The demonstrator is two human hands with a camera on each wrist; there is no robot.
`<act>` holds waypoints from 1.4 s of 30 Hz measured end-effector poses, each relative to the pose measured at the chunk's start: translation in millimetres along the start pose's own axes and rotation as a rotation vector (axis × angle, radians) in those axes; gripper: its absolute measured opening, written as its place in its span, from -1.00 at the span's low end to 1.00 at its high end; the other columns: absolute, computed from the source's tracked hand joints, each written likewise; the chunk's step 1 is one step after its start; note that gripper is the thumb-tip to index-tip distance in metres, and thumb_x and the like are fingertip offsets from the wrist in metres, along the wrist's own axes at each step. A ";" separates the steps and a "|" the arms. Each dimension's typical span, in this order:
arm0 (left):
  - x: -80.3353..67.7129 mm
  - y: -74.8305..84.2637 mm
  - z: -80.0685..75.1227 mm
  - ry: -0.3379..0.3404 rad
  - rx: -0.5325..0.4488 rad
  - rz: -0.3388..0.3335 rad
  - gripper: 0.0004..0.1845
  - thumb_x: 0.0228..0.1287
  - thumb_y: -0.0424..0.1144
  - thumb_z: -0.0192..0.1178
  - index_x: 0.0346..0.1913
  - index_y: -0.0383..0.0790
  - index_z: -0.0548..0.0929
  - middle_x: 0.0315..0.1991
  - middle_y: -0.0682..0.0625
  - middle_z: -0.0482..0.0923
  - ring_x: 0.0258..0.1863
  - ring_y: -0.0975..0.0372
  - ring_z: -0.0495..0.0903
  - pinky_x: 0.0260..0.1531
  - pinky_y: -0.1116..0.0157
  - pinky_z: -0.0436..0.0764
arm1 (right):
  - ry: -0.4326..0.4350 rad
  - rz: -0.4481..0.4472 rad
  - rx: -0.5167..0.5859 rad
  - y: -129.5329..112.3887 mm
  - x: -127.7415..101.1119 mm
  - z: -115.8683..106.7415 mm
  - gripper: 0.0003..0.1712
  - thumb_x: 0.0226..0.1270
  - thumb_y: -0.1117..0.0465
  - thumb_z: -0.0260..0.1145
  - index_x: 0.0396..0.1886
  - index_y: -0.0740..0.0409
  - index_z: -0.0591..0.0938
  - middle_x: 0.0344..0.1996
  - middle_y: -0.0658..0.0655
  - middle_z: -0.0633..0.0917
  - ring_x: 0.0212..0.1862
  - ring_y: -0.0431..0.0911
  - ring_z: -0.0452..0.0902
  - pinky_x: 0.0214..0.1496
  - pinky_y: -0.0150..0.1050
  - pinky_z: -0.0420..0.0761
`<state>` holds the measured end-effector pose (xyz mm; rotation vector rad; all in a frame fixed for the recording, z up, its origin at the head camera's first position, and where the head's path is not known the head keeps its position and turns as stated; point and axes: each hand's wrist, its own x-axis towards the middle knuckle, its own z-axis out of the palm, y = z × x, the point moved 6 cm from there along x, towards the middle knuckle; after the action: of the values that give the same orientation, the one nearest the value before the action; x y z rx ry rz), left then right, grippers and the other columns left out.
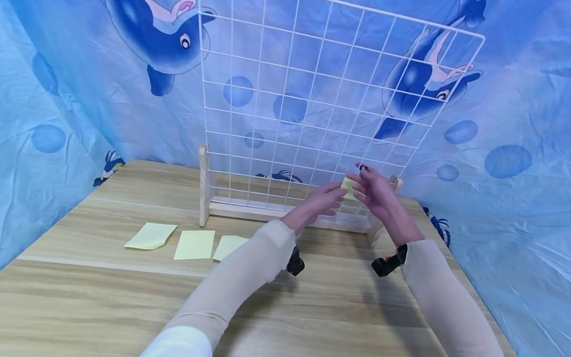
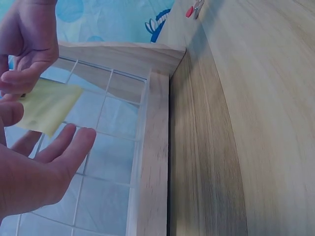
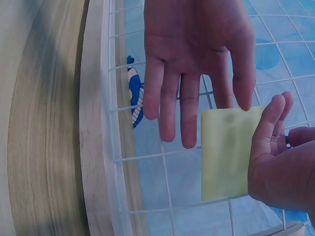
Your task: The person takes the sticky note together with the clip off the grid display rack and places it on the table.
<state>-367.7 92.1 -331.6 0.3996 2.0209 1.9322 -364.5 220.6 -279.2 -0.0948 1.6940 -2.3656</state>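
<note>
A pale yellow sticky note point(image 3: 226, 155) is up against the white wire grid point(image 1: 312, 99), near its lower right end. My left hand point(image 1: 318, 201) holds the note's left edge, with the thumb in front and the index finger behind; its other fingers point(image 3: 188, 118) are straight. At the note's right side is my right hand point(image 1: 376, 191), fingers loosely bent and overlapping the paper, as the left wrist view also shows. A dark ring-like band point(image 3: 287, 141) sits on one of its fingers. Exactly how the right fingers touch the note is partly hidden.
The grid stands in a wooden base point(image 1: 245, 210). Yellow sticky notes lie on the table at left: one with a curled corner point(image 1: 151, 235), a flat one point(image 1: 194, 245), another point(image 1: 227, 246) partly behind my left sleeve. A red-tipped clip point(image 2: 196, 9) lies on the table.
</note>
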 end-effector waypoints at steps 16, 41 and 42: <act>2.8 2.0 -0.4 0.106 -0.055 0.017 -0.61 0.42 -0.22 0.09 0.22 -0.31 0.51 -0.11 -0.18 0.69 -0.13 0.05 0.69 -0.13 0.19 0.69 | 0.113 -0.050 0.064 5.3 -0.8 -1.0 -0.83 0.52 0.13 0.05 -0.01 -0.02 0.49 -0.51 -0.08 0.73 -0.56 -0.27 0.47 -0.53 -0.47 0.56; 1.7 3.5 -1.1 0.165 -0.017 0.054 -0.68 0.35 -0.30 0.15 0.10 -0.38 0.60 -0.25 -0.20 0.72 -0.33 0.13 0.73 -0.29 0.27 0.72 | 0.052 -0.052 0.174 6.9 6.8 1.0 -0.89 0.57 0.16 -0.09 -0.13 0.08 0.33 -0.76 -0.09 0.22 -0.75 -0.30 0.10 -0.68 -0.51 0.13; 1.6 3.7 -1.1 0.169 -0.010 0.059 -0.68 0.35 -0.30 0.15 0.09 -0.38 0.60 -0.26 -0.20 0.72 -0.35 0.14 0.73 -0.32 0.29 0.72 | 0.056 -0.050 0.182 7.0 6.6 0.8 -0.89 0.57 0.16 -0.09 -0.15 0.07 0.33 -0.77 -0.08 0.22 -0.75 -0.30 0.10 -0.68 -0.51 0.13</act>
<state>-369.7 91.9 -327.8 0.3060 2.1240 2.0733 -369.7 216.2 -286.0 -0.0411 1.5078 -2.5690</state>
